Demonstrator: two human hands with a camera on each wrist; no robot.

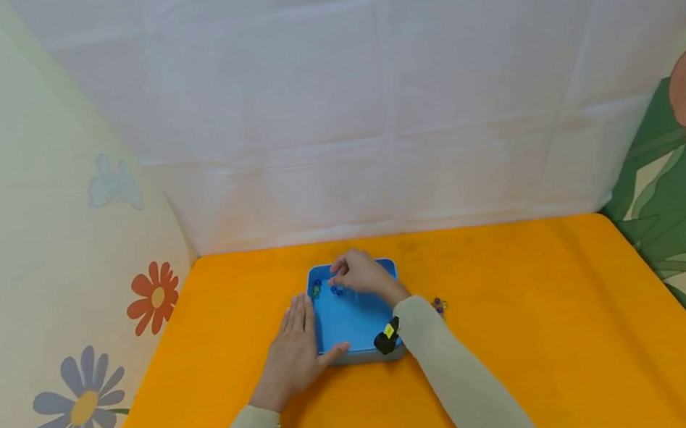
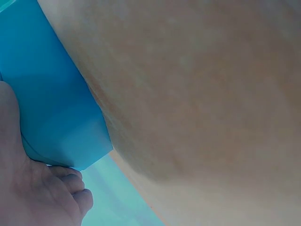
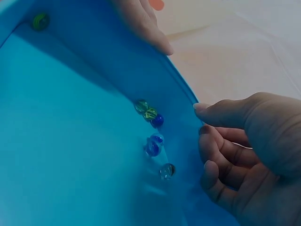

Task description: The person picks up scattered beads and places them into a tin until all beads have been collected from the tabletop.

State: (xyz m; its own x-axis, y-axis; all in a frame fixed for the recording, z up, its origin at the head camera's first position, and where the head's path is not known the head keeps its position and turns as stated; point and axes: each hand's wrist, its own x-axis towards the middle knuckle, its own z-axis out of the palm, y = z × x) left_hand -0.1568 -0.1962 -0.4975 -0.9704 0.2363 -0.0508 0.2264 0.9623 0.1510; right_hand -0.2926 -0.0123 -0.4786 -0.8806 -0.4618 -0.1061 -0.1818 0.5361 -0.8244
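Note:
A blue square tray point(image 1: 350, 319) sits on the orange tabletop. Flat along its left wall lies my left hand point(image 1: 289, 357), fingers straight and thumb laid at the near rim; its fingertips also show on the rim at the top of the right wrist view. My right hand point(image 1: 361, 272) reaches over the far left part of the tray, fingers bent. Thumb and forefinger stand slightly apart, and no marble shows between them. Several glass marbles lie below: a dark blue marble point(image 3: 157, 121), a yellow-green marble point(image 3: 150, 114) and a clear marble point(image 3: 167, 171). One green marble point(image 3: 41, 21) rests in a corner.
Right of the tray, partly behind the right sleeve point(image 1: 454, 374), several more marbles point(image 1: 439, 305) lie on the orange tabletop point(image 1: 550, 331). A white cloth point(image 1: 333, 98) hangs behind the table, with flower-printed panels at both sides.

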